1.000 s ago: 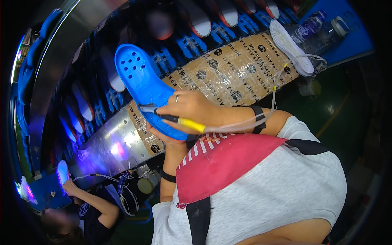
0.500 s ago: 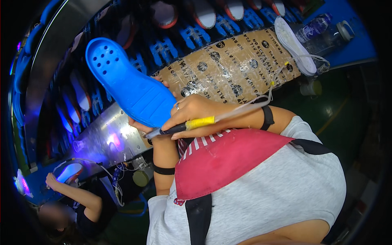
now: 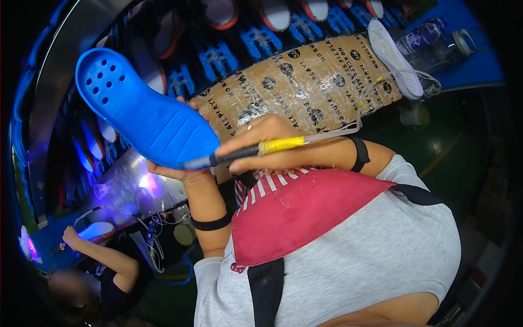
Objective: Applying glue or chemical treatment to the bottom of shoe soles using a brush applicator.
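Observation:
A blue shoe sole [image 3: 158,122], with round holes at its toe end and slanting grooves near the heel, lies across my left hand [image 3: 175,172]. That hand grips it from beneath at the heel; its fingers show at both edges and the palm is hidden. In my right hand [image 3: 267,143] is a brush [image 3: 280,145] with a yellow and black handle and a clear tube running from its back end. Its blurred tip is over the heel edge of the sole; I cannot tell whether it touches.
Brown printed cardboard [image 3: 297,87] covers the bench ahead. A white sole [image 3: 388,52] and two bottles [image 3: 427,35] are at its right. Beyond run several blue racks [image 3: 218,60] with shoe parts. At lower left another person's hand [image 3: 71,238] holds a shoe.
The blue sole has moved left with my left hand, away from my body's middle. My right hand has shifted slightly right and up, with the brush still in it.

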### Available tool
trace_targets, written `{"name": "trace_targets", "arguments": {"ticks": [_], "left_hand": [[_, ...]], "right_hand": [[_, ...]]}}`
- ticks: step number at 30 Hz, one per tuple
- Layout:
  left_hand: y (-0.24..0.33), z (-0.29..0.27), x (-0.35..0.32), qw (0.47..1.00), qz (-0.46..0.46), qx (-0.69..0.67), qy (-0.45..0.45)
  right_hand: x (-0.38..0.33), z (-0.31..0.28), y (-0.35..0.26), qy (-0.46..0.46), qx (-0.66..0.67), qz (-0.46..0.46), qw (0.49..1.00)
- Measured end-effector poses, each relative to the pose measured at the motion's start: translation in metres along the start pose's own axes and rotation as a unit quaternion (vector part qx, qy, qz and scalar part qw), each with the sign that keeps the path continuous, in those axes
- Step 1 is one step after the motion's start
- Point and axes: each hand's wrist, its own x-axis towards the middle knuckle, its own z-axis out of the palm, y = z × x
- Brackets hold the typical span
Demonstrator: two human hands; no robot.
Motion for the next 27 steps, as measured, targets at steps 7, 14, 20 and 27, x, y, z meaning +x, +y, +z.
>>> {"name": "trace_targets", "arguments": {"ticks": [7, 14, 20, 27], "left_hand": [[-0.002, 0.005, 0.003, 1.000, -0.002, 0.013, 0.009], [0.021, -0.004, 0.009, 0.999, -0.034, 0.005, -0.040], [0.019, -0.003, 0.014, 0.990, -0.096, 0.005, -0.098], [0.023, -0.005, 0.018, 0.981, -0.164, 0.073, -0.070]], "right_hand": [[-0.004, 0.012, 0.016, 0.012, -0.089, -0.086, 0.992], [0.001, -0.011, 0.002, 0.007, -0.004, -0.062, 0.998], [0.001, -0.010, 0.015, -0.042, -0.182, -0.127, 0.974], [0.004, -0.017, 0.012, -0.009, -0.148, -0.206, 0.967]]}}
